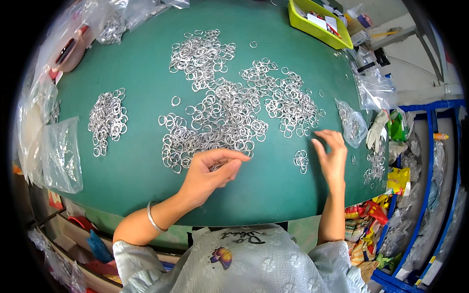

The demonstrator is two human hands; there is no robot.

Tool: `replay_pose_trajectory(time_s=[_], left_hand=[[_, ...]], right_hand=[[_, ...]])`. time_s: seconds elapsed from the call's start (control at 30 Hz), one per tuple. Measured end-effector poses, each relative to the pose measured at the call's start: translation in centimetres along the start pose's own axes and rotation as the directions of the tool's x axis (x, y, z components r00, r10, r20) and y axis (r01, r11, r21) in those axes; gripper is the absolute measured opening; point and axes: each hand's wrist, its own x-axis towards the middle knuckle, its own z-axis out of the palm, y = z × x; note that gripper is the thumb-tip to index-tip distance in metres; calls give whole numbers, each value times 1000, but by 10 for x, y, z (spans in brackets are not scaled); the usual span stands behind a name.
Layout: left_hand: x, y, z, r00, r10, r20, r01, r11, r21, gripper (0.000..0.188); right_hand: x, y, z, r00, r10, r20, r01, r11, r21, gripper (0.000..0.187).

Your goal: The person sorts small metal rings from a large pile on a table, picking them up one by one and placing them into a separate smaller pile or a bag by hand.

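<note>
Silvery metal rings lie in loose heaps on a green tabletop, with the largest heap (220, 117) in the middle. At its near edge my left hand (207, 176) is closed, thumb and index finger drawn together. A ring shows right by the index fingertip, but whether the fingers grip it I cannot make out. My right hand (333, 158) is over the table to the right, thumb and fingers apart and slightly curled, with nothing visible between them. Just left of it sits a small cluster of rings (301, 161). Another heap (293, 107) lies beyond that hand.
A separate ring pile (107, 119) lies at the left and another (200, 53) at the back. Clear plastic bags (61, 156) line the left edge. A yellow-green basket (320, 24) stands at the back right. A bag of rings (351, 124) lies beyond my right hand, near a blue rack (430, 146).
</note>
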Motion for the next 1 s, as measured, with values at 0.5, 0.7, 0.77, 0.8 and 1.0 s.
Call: replay_pose_trajectory(time_s=[0.5, 0.7, 0.77, 0.8, 1.0], left_hand=[[6, 3, 44, 1000, -1, 17, -1, 991, 136, 25], [14, 6, 70, 990, 109, 88, -116, 991, 74, 30], [14, 12, 77, 990, 109, 92, -117, 990, 78, 27], [14, 13, 78, 990, 111, 89, -118, 990, 80, 25], [12, 16, 78, 986, 127, 106, -142, 978, 150, 20]], right_hand=[[-33, -50, -4, 826, 249, 506, -467, -200, 861, 12], [-43, -73, -12, 783, 82, 616, -476, -557, 680, 14], [-44, -76, -15, 779, 123, 614, -470, -534, 703, 14], [-44, -78, -16, 776, 139, 615, -470, -522, 712, 15], [-47, -82, -22, 867, 174, 467, -404, -301, 864, 15]])
